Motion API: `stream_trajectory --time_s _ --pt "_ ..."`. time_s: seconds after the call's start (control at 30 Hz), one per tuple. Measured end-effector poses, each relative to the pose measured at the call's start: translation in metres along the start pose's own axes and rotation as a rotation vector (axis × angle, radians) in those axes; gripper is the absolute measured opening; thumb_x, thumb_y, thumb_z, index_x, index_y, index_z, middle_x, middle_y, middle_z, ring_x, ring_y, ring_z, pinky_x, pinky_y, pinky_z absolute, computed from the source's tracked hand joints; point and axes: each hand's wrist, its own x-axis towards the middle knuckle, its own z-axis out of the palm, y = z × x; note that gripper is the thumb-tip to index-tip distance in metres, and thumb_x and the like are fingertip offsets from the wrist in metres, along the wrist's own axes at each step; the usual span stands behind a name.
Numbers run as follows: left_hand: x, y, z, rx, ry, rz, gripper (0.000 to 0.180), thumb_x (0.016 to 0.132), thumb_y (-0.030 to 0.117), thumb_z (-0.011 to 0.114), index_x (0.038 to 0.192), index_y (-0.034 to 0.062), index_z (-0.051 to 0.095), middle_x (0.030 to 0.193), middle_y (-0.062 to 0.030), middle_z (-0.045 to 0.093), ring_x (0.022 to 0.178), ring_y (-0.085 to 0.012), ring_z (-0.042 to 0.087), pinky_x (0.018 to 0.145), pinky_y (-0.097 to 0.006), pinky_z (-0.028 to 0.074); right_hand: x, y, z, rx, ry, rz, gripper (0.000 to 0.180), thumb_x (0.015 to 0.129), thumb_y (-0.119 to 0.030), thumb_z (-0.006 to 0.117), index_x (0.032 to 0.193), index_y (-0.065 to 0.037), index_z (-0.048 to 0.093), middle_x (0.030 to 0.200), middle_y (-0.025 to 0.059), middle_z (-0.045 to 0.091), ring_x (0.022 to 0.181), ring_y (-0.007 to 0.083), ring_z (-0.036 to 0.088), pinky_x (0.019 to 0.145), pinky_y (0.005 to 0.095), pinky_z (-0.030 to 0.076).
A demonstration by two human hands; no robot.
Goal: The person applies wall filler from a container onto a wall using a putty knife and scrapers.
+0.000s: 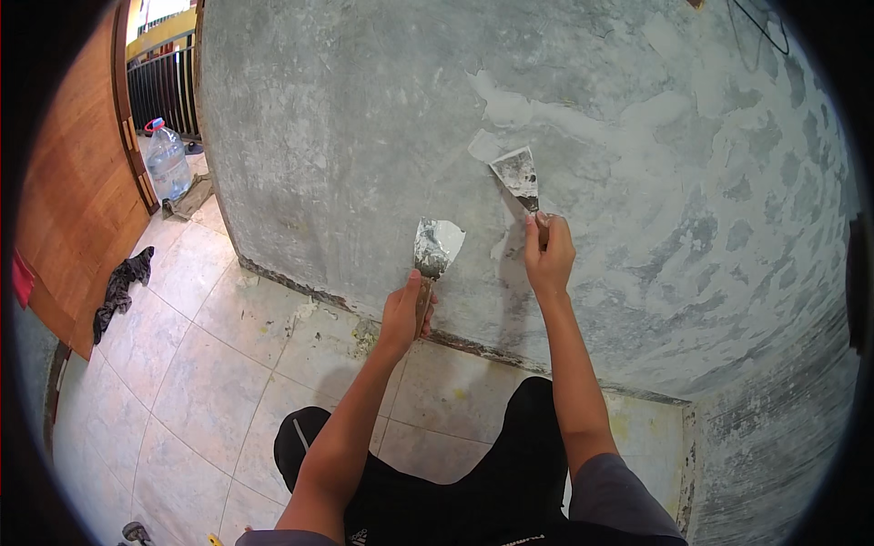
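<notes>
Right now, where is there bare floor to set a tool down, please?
The tiles look bare between the dark cloth and the left knee. More crowded: the foot of the wall, with crumbs; beside the bottle, where a rag lies; and before the wall, where the left hand and right hand hold scrapers.
</notes>
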Motion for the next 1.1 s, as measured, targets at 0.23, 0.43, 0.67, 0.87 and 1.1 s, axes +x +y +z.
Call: stream_trajectory --time_s 0.23,0.43,0.67,0.87,1.1 --pt "-0.001 0.0 0.001 -0.002 0.01 -0.044 0.073 0.103 0.072 0.037 0.085 0.0063 0.063 0.06 -0.0006 0.051 0.045 -0.0131 0.05 0.044 -0.029 0.042 0.011 -0.006 0.014 -0.034 -0.001 -0.017 0.018 0.098 -0.018 0.071 0.095 -0.003 0.061 0.089 0.0122 0.065 0.071 0.0306 0.068 0.063 0.0356 0.053" --pt "0.0 -0.001 -0.003 0.01 0.004 -0.029 0.073 0.103 0.072 0.036 0.084 0.0064 0.062 0.059 -0.0004 0.051 0.045 -0.0134 0.05 0.044 -0.03 0.042 -0.025 -0.007 -0.002 0.015 0.026 0.104 0.02 0.098 -0.02 0.071 0.097 -0.002 0.062 0.089 0.0142 0.066 0.072 0.0322 0.067 0.064 0.0354 0.052" --pt "0.002 0.0 0.002 -0.075 0.021 -0.027 0.074 0.102 0.073 0.034 0.086 0.0071 0.062 0.061 -0.0011 0.052 0.045 -0.0139 0.049 0.045 -0.03 0.042 0.022 -0.036 0.04 0.079 -0.044 0.114 0.022 0.099 -0.02 0.07 0.093 -0.002 0.059 0.09 0.015 0.066 0.077 0.0344 0.067 0.066 0.0391 0.052" --pt "0.001 0.001 0.001 -0.042 0.019 -0.051 0.074 0.103 0.072 0.033 0.085 0.0071 0.062 0.061 -0.0011 0.052 0.045 -0.0136 0.049 0.044 -0.03 0.042 -0.023 -0.015 0.014 -0.014 -0.037 0.113 0.021 0.097 -0.019 0.072 0.093 -0.001 0.06 0.095 0.0164 0.069 0.079 0.0333 0.068 0.068 0.0382 0.053" --pt "0.006 -0.003 -0.007 -0.105 0.051 -0.009 0.074 0.103 0.073 0.032 0.088 0.007 0.061 0.062 -0.0011 0.052 0.046 -0.0134 0.049 0.044 -0.03 0.043 -0.044 -0.032 0.022 0.341 0.03 0.509 0.027 0.095 -0.02 0.077 0.106 0.002 0.065 0.096 0.0121 0.071 0.081 0.0162 0.064 0.071 0.0314 0.051"
